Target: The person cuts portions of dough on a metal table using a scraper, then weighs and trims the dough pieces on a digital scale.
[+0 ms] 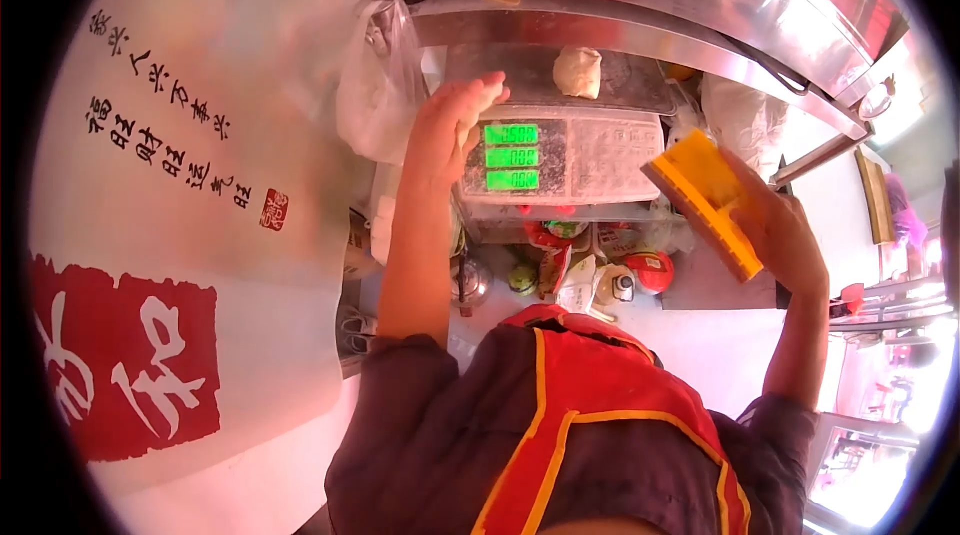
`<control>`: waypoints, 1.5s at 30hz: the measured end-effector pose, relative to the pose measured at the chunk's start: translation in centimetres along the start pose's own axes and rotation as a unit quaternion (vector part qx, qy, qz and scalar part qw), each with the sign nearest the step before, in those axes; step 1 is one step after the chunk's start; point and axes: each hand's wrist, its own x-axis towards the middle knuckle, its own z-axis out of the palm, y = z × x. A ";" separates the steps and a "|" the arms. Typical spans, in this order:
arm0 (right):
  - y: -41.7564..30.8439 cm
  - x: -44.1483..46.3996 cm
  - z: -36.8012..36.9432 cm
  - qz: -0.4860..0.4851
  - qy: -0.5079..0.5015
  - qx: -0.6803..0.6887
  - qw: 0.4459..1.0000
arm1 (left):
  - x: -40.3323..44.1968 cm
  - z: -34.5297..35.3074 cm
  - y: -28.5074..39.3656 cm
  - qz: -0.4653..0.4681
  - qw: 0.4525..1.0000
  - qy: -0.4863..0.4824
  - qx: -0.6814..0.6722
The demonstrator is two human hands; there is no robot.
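Observation:
My right hand (780, 225) grips a yellow dough scraper (710, 200), tilted, to the right of a digital scale (610, 150). A pale lump of dough (577, 72) rests on the dark pan (500, 70) of the scale. At the pan's left front corner is my left hand (455, 120), raised, with its fingers stretched out toward the dough but apart from it. Part of its palm side is hidden. Green digits glow on the scale's display (511, 157), and its keypad is dusted white.
A clear plastic bag (380, 85) hangs left of the scale. A steel counter edge (640, 45) runs behind it. Bottles, packets and a red-lidded container (650, 272) stand below. A wall with a lettered banner (160, 185) is at left.

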 end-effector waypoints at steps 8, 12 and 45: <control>1.2 -4.6 0.5 0.189 -0.035 0.106 0.976 | 3.8 1.4 0.5 0.046 0.992 0.048 0.110; 1.9 -6.5 0.8 0.226 -0.028 0.135 0.964 | 6.1 1.2 0.5 0.028 0.978 0.055 0.197; -1.2 -1.7 3.2 0.005 0.144 0.099 0.985 | 9.3 5.3 -7.0 0.270 0.772 0.009 0.576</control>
